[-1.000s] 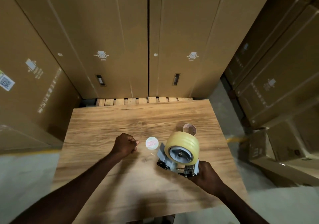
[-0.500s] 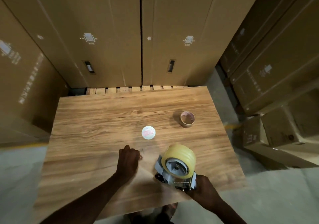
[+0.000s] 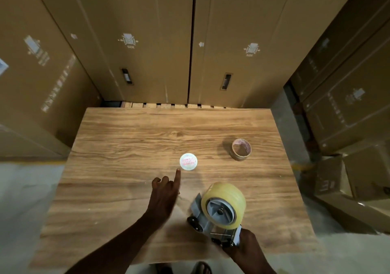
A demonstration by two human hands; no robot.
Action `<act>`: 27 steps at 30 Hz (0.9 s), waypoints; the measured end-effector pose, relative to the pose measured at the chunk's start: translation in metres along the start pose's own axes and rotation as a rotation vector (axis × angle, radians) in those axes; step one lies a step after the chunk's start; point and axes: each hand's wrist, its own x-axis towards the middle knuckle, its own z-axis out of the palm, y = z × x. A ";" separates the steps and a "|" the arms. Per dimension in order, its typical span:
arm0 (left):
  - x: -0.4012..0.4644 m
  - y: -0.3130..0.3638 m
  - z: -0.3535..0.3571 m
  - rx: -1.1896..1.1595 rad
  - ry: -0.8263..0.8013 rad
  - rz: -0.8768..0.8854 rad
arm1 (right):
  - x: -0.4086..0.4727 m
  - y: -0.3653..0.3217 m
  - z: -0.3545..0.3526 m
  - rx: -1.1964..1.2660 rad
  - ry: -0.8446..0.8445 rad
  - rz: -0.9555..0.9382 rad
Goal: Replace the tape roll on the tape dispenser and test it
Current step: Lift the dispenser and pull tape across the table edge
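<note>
Dispenser [image 3: 213,221] w/ clear tape roll [image 3: 226,197] sits near table [image 3: 126,143] front edge, right hand [image 3: 242,244] gripping its handle; left hand [image 3: 163,195] holds nothing, index finger pointing twd round label [image 3: 188,161]; empty core [image 3: 241,149] well apart.

Bare forearms, no sleeves, possibly dark sandals [image 3: 203,268] below

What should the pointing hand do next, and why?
Probably reach a little farther and pick up the round white label. The left hand has its index finger stretched out just short of it, while the right hand holds the dispenser with the new tape roll already mounted.
</note>
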 end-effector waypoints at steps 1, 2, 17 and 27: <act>0.000 0.001 0.000 -0.008 0.002 -0.012 | 0.002 -0.001 0.001 -0.022 -0.027 0.024; 0.002 0.001 0.000 -0.014 0.025 -0.032 | 0.007 -0.001 0.004 -0.060 -0.039 0.050; 0.026 0.000 0.005 0.051 -0.057 -0.209 | -0.005 0.020 0.013 0.017 0.102 -0.072; 0.040 0.004 0.013 -0.041 -0.114 -0.378 | -0.032 0.030 0.050 -0.043 0.127 0.009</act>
